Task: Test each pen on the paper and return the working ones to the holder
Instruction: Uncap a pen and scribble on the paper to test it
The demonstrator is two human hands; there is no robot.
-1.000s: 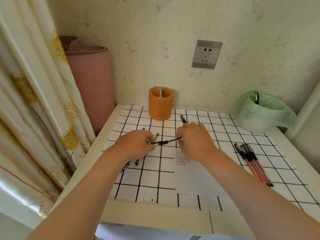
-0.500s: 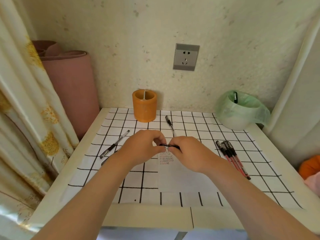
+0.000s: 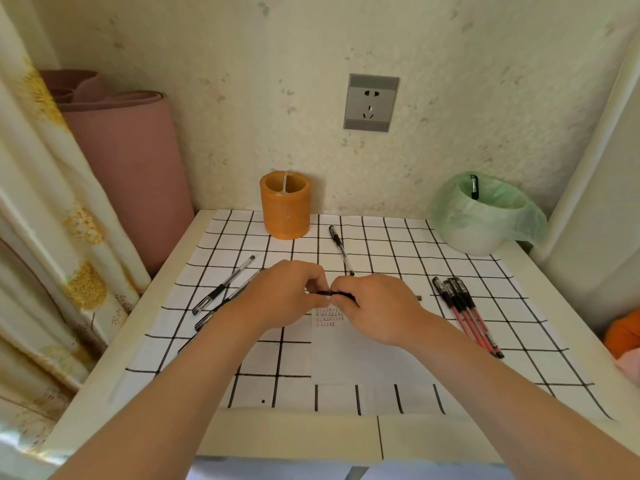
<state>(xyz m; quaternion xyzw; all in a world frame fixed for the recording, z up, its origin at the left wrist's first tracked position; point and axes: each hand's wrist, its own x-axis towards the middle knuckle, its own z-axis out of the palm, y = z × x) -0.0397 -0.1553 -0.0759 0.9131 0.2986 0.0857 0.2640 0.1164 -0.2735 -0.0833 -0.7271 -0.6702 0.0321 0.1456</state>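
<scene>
My left hand point(image 3: 284, 296) and my right hand point(image 3: 377, 306) meet over the middle of the table, both pinching one black pen point(image 3: 329, 293) held level between them. Just below the hands lies the white test paper point(image 3: 349, 355) with rows of small marks at its top. The orange cylindrical holder point(image 3: 286, 206) stands at the back by the wall. Two black pens point(image 3: 221, 285) lie left of my hands, one black pen point(image 3: 341, 249) lies behind them, and several red pens point(image 3: 467, 317) lie in a bunch on the right.
A white bin with a green bag point(image 3: 485, 216) stands at the back right with a pen inside. The checked tablecloth point(image 3: 398, 237) covers the table. A rolled pink mat point(image 3: 128, 168) and a curtain point(image 3: 38, 237) stand at the left. A wall socket point(image 3: 370, 102) is above.
My hands have come together from the left side to the middle, above the paper's top. The pen between them now shows only a short stretch. The camera has turned right.
</scene>
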